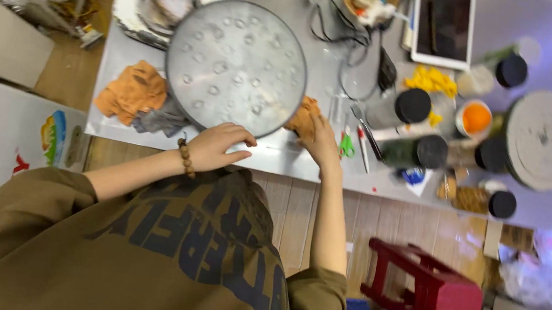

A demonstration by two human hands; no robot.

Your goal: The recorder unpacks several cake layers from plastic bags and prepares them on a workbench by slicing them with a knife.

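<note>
Steadying our round dimpled metal tray (236, 64), left hand (217, 146) fingers spread loose on its rim, right hand (319, 134) clenched around orange cloth (305, 115), steel table (269, 154) beneath.

Bright, soft blur, right-edge glare

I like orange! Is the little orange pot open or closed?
Open: the small round orange pot shows bright orange inside, with no lid on it, unlike the black-capped jars nearby.

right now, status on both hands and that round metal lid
Left hand flat on near rim of round metal lid. Right hand gripping orange cloth at the lid's edge. Jars and scissors crowd the right side.
</note>
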